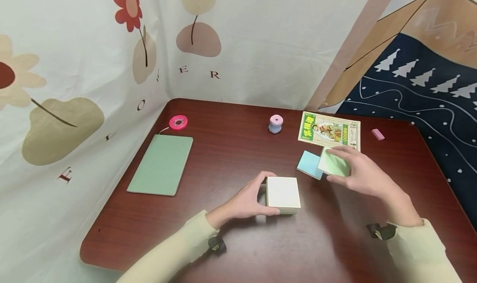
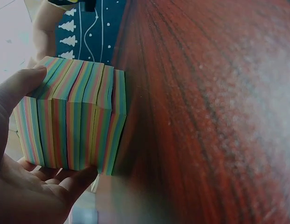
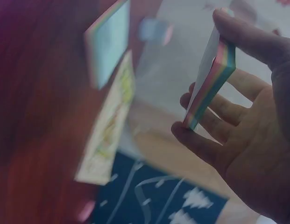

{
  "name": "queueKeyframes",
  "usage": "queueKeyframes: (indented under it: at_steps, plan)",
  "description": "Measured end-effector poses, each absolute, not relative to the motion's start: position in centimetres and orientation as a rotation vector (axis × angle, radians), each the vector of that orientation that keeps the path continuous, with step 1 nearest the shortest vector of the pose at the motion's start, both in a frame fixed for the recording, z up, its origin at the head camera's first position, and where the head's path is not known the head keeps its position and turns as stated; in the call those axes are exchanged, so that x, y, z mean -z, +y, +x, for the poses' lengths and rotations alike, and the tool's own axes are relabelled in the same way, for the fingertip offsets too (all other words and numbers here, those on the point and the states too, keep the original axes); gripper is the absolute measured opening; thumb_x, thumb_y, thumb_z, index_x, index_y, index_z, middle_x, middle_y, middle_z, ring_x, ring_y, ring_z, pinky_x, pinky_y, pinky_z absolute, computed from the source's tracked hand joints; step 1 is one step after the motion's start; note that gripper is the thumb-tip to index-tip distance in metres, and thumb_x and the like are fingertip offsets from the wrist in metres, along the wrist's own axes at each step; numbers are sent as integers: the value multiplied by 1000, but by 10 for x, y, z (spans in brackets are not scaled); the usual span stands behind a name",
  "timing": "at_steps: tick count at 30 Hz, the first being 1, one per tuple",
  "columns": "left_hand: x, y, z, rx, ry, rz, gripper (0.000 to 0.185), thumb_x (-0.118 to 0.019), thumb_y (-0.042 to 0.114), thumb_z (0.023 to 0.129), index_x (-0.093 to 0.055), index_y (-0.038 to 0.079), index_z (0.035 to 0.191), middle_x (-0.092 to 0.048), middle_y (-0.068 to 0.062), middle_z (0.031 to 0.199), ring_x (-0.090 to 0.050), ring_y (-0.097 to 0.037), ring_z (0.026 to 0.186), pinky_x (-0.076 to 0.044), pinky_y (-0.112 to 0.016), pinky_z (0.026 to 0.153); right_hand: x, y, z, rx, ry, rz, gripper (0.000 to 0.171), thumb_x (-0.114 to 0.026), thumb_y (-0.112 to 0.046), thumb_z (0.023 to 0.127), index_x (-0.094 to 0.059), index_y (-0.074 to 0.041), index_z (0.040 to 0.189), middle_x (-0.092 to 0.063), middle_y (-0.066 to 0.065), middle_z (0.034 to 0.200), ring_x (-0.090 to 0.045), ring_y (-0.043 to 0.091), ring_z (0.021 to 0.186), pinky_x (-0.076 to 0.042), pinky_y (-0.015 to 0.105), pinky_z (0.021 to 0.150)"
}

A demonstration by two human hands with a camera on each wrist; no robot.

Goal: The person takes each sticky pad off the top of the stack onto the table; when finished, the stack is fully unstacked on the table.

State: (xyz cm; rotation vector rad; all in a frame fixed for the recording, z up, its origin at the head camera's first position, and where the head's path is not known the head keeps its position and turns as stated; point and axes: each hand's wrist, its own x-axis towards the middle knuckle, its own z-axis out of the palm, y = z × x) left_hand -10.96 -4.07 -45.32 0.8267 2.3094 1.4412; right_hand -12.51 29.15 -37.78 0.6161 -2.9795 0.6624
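At the middle of the table stands a block of stacked sticky-note pads (image 1: 283, 193) with a pale top. Its sides show coloured stripes in the left wrist view. My left hand (image 1: 243, 201) grips this stack from the left, thumb on the near side and fingers on the far side. Off to the right, my right hand (image 1: 360, 172) holds a sticky-note pad (image 3: 211, 86) tilted between thumb and fingers, its green face (image 1: 336, 164) turned toward the palm. It is raised off the table. Just left of it, a blue sticky-note pad (image 1: 309, 164) lies flat, partly covered in the head view.
A printed green-and-cream sheet or booklet (image 1: 316, 129) lies behind the right hand, with a pink eraser-like block (image 1: 378, 134) beyond. A pink-and-blue spool-shaped thing (image 1: 275, 124) stands at the back. Leftward are a green notebook (image 1: 162, 165) and a round pink thing (image 1: 178, 122). Cloth hangs behind.
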Motion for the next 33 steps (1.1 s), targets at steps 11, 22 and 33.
queueKeyframes:
  at_steps: [11, 22, 33]
  plan:
    - [454, -40, -111, -1429, 2322, 841, 83, -89, 27, 71, -39, 23, 137, -56, 4, 126, -53, -16, 120, -41, -38, 102, 425, 339, -133, -708, -3207, 366, 75, -82, -37, 79, -53, 1, 136, -47, 27, 133, -47, 38, 105, -42, 52, 83]
    - [454, -40, -111, -1444, 2311, 848, 82, -89, 27, 71, -39, 24, 136, -56, 5, 125, -53, -15, 120, -41, -38, 101, 441, 343, -134, -715, -3214, 370, 74, -82, -34, 79, -52, 1, 137, -44, 27, 135, -42, 42, 114, -40, 62, 90]
    - [454, -40, -111, -1447, 2308, 845, 82, -89, 27, 71, -39, 24, 136, -55, 5, 126, -52, -13, 120, -40, -38, 102, 429, 335, -132, -616, -3248, 364, 76, -78, -40, 81, -50, 1, 139, -40, 29, 139, -39, 43, 117, -43, 63, 86]
